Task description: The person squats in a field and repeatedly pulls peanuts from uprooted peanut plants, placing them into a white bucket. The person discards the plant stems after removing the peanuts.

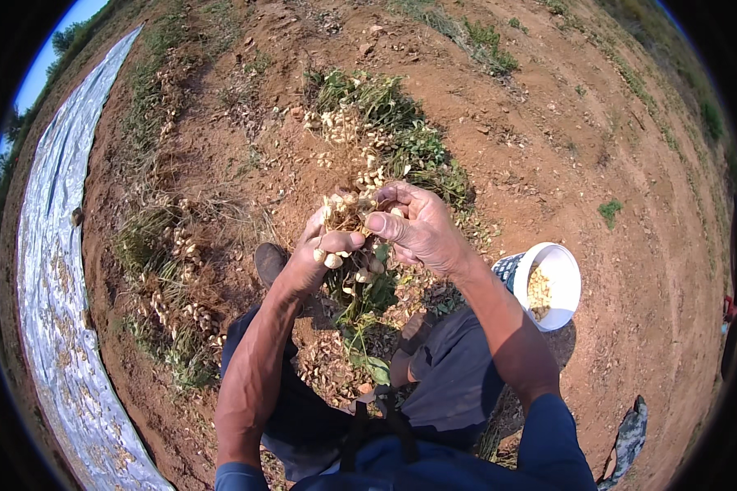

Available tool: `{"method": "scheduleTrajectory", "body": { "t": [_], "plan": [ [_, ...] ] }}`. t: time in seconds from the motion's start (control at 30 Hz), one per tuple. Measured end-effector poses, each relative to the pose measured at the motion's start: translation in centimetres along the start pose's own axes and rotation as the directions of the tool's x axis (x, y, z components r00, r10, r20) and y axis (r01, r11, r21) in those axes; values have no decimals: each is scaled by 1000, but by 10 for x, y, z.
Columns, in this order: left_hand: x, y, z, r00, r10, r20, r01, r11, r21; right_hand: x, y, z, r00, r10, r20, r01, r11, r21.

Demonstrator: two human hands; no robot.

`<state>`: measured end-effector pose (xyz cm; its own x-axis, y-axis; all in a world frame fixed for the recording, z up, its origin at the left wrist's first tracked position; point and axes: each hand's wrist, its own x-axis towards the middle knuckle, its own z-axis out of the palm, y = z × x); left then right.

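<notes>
My left hand (323, 250) is closed round an uprooted peanut plant (359, 282), with pale pods and dry roots at its top and green leaves hanging below. My right hand (413, 233) is on the same cluster, its thumb and fingers curled at the pods. More pulled plants with pods (356, 135) lie on the soil just beyond my hands. To the right of my knee stands a white bucket (558, 270) with shelled-looking pale pods inside.
A row of dried plants with pods (184, 303) lies on my left. Beyond it runs a long silver sheet (61, 270) with scattered pods on it. A camouflage-patterned cloth (626, 438) lies at lower right. My booted feet (270, 262) are on the soil below my hands.
</notes>
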<state>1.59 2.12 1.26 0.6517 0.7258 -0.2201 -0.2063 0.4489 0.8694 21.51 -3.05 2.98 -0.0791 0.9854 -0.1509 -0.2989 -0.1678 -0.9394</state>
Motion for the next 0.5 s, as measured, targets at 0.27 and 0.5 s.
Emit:
{"method": "scheduleTrajectory", "body": {
  "t": [0.27, 0.5],
  "plan": [
    [7, -4, -8, 999, 46, 1, -45, 970, 240, -1, 4, 0, 998, 59, 31, -59, 998, -16],
    [10, -2, -15, 999, -8, 45, 3, 994, 105, 1, 13, -4, 987, 128, 94, -153, 923, 352]
  ]
}}
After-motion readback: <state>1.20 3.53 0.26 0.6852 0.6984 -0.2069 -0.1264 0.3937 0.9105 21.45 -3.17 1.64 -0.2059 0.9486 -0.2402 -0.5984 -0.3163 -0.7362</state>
